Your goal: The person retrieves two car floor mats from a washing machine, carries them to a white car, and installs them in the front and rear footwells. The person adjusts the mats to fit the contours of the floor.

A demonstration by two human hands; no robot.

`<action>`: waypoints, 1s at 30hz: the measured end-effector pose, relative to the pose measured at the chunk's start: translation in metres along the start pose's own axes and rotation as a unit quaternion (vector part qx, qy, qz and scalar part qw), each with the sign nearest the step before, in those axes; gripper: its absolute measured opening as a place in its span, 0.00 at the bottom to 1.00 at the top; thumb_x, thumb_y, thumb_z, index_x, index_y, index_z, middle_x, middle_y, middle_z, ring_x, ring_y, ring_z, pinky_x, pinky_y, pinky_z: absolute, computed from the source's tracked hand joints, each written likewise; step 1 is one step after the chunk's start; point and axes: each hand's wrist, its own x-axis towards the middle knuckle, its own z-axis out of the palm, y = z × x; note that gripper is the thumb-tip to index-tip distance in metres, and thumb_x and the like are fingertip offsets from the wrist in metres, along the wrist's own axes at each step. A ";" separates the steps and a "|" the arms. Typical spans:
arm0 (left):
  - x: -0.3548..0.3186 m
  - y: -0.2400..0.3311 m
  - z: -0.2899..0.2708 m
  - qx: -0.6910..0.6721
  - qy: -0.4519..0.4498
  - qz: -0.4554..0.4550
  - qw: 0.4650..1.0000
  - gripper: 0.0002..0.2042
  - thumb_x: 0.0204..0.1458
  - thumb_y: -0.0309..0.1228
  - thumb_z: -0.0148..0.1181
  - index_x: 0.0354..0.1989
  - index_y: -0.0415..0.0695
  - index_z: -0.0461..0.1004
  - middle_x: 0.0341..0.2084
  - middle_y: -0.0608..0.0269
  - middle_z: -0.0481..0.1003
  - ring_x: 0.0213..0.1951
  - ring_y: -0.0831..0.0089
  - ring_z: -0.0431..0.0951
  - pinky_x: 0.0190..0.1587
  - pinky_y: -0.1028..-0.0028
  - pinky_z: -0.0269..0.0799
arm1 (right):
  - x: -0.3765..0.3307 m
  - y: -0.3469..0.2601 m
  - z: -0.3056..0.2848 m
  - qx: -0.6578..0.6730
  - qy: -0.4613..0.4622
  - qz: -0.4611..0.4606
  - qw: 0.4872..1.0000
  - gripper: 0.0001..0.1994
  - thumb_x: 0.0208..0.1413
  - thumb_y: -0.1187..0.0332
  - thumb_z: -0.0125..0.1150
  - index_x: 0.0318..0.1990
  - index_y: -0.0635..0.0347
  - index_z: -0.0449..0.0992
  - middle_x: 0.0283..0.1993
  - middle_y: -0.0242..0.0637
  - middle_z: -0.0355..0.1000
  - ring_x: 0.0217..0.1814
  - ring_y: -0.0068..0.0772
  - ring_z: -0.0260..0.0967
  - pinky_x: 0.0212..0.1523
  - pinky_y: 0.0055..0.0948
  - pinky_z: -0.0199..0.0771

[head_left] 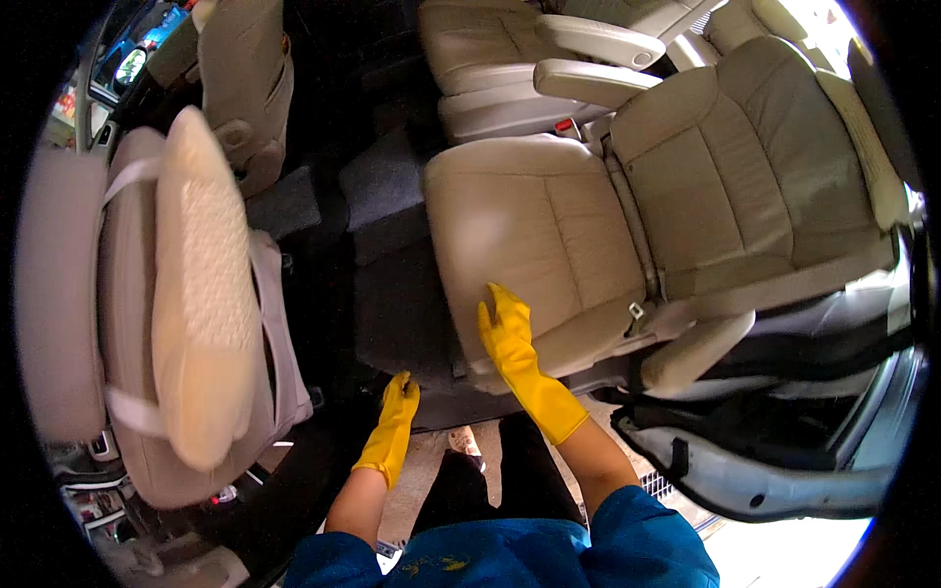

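Yellow rubber gloves cover both of my hands. My right hand (507, 328) is at the front of a beige leather car seat's cushion (529, 216), its thumb and fingers apart and nothing seen between them. Lower and to the left, my left hand (398, 400) is over the edge of the dark car floor (402, 304), near the door sill. Its fingers look drawn together, and a dark patch shows at their tips. Whether that patch is dirt or a small dark thing, I cannot tell.
A front seat (127, 294) with a beige pad (206, 304) strapped to its back stands at the left. Another beige seat (490, 59) is across the aisle. An armrest (696, 353) and the open car's door edge (745, 480) lie at the right.
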 end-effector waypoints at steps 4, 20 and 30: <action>0.035 0.038 0.038 -0.099 -0.042 -0.062 0.992 0.16 0.55 0.36 0.52 0.47 0.38 0.72 0.41 0.52 0.76 0.44 0.58 0.75 0.48 0.66 0.70 | 0.060 0.053 0.006 -0.079 0.008 0.006 0.997 0.20 0.51 0.67 0.58 0.51 0.67 0.69 0.52 0.58 0.68 0.53 0.58 0.65 0.56 0.44 0.63; 0.266 0.035 0.074 -0.042 0.083 -0.183 0.979 0.20 0.54 0.41 0.53 0.47 0.37 0.73 0.44 0.41 0.73 0.49 0.49 0.72 0.52 0.61 0.67 | 0.319 0.225 0.060 -0.231 0.192 0.166 0.939 0.24 0.60 0.60 0.46 0.56 0.73 0.65 0.57 0.62 0.63 0.60 0.61 0.59 0.64 0.46 0.54; 0.547 0.057 0.009 0.225 0.088 0.016 0.970 0.25 0.48 0.34 0.60 0.55 0.37 0.66 0.50 0.42 0.70 0.53 0.50 0.70 0.58 0.61 0.63 | 0.316 0.238 0.080 -0.306 0.243 0.138 0.910 0.24 0.63 0.57 0.40 0.55 0.72 0.66 0.57 0.61 0.63 0.60 0.61 0.59 0.63 0.46 0.56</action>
